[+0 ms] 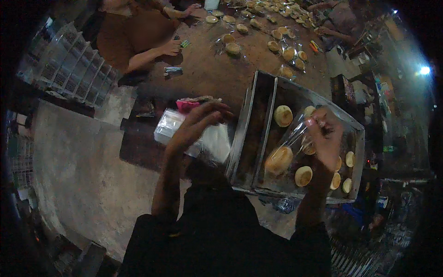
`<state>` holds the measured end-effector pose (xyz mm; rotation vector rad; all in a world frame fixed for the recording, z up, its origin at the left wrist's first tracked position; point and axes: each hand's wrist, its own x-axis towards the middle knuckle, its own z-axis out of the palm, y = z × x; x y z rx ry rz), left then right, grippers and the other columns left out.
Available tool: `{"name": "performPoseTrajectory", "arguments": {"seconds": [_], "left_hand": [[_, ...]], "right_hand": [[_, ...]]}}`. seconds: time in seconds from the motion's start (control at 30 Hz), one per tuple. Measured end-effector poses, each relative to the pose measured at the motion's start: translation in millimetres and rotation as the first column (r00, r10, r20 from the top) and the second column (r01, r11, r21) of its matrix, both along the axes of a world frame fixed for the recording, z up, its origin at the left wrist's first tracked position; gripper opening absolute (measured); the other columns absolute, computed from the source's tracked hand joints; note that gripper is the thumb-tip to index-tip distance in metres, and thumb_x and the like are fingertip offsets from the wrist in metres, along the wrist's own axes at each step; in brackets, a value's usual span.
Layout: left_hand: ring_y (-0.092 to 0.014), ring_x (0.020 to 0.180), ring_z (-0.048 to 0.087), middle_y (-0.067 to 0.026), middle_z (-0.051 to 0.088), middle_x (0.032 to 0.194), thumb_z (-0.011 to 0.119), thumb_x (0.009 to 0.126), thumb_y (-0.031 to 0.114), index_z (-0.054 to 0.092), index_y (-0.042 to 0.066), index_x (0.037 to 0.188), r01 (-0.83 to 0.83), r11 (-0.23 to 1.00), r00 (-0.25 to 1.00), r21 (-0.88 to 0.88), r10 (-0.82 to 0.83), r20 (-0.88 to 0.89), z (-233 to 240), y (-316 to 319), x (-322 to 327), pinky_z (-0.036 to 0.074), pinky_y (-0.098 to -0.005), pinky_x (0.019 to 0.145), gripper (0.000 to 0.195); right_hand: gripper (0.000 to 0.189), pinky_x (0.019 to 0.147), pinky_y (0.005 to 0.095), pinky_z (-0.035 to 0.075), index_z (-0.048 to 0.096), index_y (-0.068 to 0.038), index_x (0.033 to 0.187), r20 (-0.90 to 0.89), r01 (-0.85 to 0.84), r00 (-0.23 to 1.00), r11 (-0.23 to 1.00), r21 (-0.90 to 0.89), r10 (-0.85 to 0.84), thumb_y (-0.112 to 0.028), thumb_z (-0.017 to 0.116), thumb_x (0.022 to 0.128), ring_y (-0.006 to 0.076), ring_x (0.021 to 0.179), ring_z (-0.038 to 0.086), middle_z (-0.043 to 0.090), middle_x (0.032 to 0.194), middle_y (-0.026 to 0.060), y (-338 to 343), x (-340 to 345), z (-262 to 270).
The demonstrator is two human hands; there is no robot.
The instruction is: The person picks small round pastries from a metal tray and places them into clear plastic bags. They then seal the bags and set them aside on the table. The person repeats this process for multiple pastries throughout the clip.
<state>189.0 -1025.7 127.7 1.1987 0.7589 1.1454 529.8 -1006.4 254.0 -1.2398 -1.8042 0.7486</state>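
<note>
My right hand [324, 138] pinches the gathered end of a clear plastic bag [297, 131] above a metal baking tray [360, 138]. A round golden bun [279, 160] sits in the low end of that bag. Loose buns, among them a pale-sided bun [303, 176] and another bun [283, 116], lie in the tray. My left hand [204, 119] hovers with bent, spread fingers over a stack of clear plastic bags [217, 140], and nothing shows in its grasp. Whether its fingers touch the stack is hard to tell. Beside it lies something pink [187, 105].
A second tray's rim [242, 138] shows under the tray's left side. Bagged buns [233, 48] are spread over the brown table [207, 81], with a heap [287, 10] at the far end. One person's hand [171, 47] rests at the table's left; another person's arm [332, 33] reaches in at far right.
</note>
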Motion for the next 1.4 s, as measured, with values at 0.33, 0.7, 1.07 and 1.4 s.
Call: {"name": "performPoseTrajectory", "arguments": {"seconds": [0.33,0.7,1.07,1.4], "left_hand": [[-0.034,0.106,0.069,-0.0128,0.072,0.113,0.072,0.092,0.013,0.071,0.006,0.111,-0.014,0.829,0.622,0.559,0.445,-0.644,-128,19,26,0.055,-0.046,0.091,0.02],[-0.044,0.135,0.049,-0.026,0.055,0.142,0.059,0.095,0.015,0.049,0.011,0.155,0.132,0.924,0.124,0.358,0.343,-0.931,-193,15,75,0.041,-0.059,0.114,0.06],[-0.038,0.131,0.052,-0.019,0.059,0.131,0.069,0.088,0.026,0.075,0.009,0.117,0.007,0.977,-0.055,0.213,0.213,-0.976,-169,18,96,0.035,-0.0614,0.116,0.034],[-0.039,0.122,0.059,-0.02,0.064,0.125,0.062,0.094,0.028,0.072,0.01,0.113,0.105,0.946,-0.207,0.305,0.321,-0.924,-181,37,78,0.044,-0.0611,0.101,0.028]], "right_hand": [[0.04,0.097,0.0352,0.049,0.074,0.0,0.112,-0.102,0.443,0.89,0.788,0.428,-0.445,-0.038,0.061,0.108,0.0201,0.102,0.067,0.075,0.104,0.0101,71,18,34],[0.035,0.095,0.0409,0.056,0.068,-0.006,0.13,0.261,0.07,0.964,0.997,-0.029,-0.06,-0.028,0.067,0.103,0.0278,0.109,0.07,0.071,0.119,0.0146,27,22,-75],[0.055,0.098,0.0543,0.057,0.063,-0.02,0.141,0.801,0.126,0.595,0.978,-0.165,0.058,-0.038,0.077,0.091,0.0465,0.123,0.063,0.041,0.153,0.0307,-9,14,-117],[0.062,0.098,0.0527,0.057,0.054,-0.022,0.147,0.866,-0.099,0.5,0.994,0.056,0.001,-0.031,0.079,0.091,0.0515,0.126,0.057,0.047,0.146,0.0286,44,20,-138]]}}
